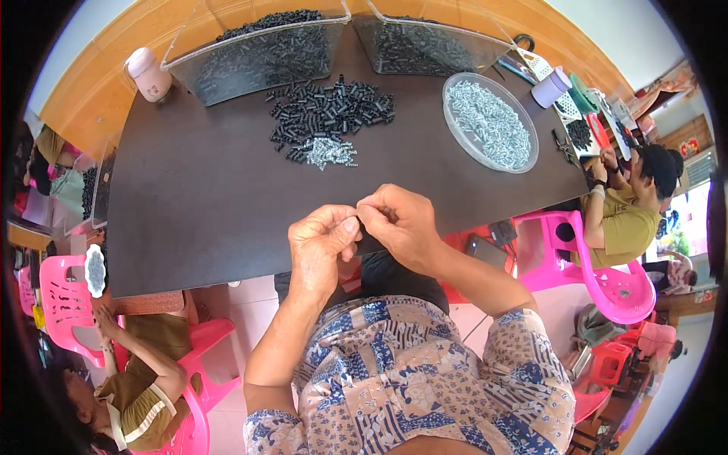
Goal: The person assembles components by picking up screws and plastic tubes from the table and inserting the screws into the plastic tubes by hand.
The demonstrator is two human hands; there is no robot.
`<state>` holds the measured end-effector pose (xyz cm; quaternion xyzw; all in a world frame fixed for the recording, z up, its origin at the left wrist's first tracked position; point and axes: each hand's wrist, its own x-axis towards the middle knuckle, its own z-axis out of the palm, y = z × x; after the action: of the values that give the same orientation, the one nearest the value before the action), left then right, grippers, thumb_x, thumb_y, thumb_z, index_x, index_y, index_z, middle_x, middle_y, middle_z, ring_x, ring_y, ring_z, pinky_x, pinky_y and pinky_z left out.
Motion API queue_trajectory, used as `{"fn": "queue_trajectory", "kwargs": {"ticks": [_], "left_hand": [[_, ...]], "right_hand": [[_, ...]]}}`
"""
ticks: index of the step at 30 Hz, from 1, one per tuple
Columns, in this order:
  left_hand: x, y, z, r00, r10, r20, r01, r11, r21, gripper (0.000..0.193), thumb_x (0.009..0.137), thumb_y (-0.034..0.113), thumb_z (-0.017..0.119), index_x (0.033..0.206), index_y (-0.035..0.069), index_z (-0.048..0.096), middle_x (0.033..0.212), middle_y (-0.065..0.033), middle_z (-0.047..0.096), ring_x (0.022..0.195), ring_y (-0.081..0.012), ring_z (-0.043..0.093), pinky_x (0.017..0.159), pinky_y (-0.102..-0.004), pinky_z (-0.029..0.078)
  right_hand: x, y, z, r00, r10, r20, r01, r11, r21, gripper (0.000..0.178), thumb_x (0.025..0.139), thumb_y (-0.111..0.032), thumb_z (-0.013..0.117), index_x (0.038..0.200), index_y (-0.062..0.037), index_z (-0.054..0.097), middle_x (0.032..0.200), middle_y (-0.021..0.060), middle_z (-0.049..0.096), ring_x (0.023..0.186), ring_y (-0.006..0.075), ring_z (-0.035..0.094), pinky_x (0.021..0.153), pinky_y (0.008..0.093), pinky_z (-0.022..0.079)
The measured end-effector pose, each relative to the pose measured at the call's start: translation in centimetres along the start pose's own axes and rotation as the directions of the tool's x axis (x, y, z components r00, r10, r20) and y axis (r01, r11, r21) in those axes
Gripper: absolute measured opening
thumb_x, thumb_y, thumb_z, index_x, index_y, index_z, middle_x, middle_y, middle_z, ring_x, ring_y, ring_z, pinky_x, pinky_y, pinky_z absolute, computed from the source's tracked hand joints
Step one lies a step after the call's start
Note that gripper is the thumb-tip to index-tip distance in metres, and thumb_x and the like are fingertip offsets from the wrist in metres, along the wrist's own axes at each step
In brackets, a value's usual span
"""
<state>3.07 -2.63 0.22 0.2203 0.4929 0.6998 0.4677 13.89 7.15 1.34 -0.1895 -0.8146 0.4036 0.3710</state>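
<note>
My left hand (320,241) and right hand (402,225) pinch closed, contents unclear. Black pieces (334,111) look light, stiff; I'd grip midlength.

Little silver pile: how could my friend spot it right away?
On the dark table, find the loose heap of black pieces. At its near edge lies the little silver pile. It's silver against black, and sits outside any container, unlike the larger silver batch in the round tub.
</note>
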Motion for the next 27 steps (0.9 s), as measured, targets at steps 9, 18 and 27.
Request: {"fn": "queue_trajectory", "kwargs": {"ticks": [9, 18, 27], "left_hand": [[-0.4, -1.1, 0.6, 0.965, 0.247, -0.082, -0.219, 0.942, 0.254, 0.009, 0.084, 0.003, 0.061, 0.09, -0.003, 0.062, 0.071, -0.0033, 0.057, 0.055, -0.0083, 0.048, 0.05, -0.0225, 0.04], [-0.3, -0.1, -0.2, 0.966, 0.259, -0.002, -0.237, 0.885, 0.4, 0.013, 0.083, 0.001, 0.061, 0.096, -0.002, 0.062, 0.076, -0.0025, 0.058, 0.061, -0.0079, 0.053, 0.053, -0.0213, 0.043], [0.5, 0.7, -0.9, 0.998, -0.049, 0.026, 0.048, 0.998, 0.03, 0.016, 0.082, 0.002, 0.062, 0.095, -0.006, 0.062, 0.074, -0.0107, 0.063, 0.053, -0.012, 0.054, 0.048, -0.0226, 0.045]], "right_hand": [[-1.1, 0.7, 1.5, 0.988, 0.021, -0.152, -0.013, 0.998, 0.058, 0.007, 0.077, 0.0, 0.064, 0.083, -0.0011, 0.059, 0.069, 0.005, 0.058, 0.057, 0.0105, 0.053, 0.049, 0.0243, 0.042], [0.2, -0.3, -0.7, 0.964, 0.238, 0.12, -0.253, 0.958, 0.133, 0.007, 0.084, -0.005, 0.06, 0.088, 0.0006, 0.062, 0.077, 0.0018, 0.061, 0.065, 0.0048, 0.052, 0.057, 0.02, 0.043], [2.4, -0.5, -1.8, 0.844, 0.423, 0.33, -0.514, 0.814, 0.271, 0.008, 0.081, -0.007, 0.062, 0.083, 0.0008, 0.063, 0.068, 0.0002, 0.06, 0.059, 0.0036, 0.051, 0.05, 0.0182, 0.039]]}}
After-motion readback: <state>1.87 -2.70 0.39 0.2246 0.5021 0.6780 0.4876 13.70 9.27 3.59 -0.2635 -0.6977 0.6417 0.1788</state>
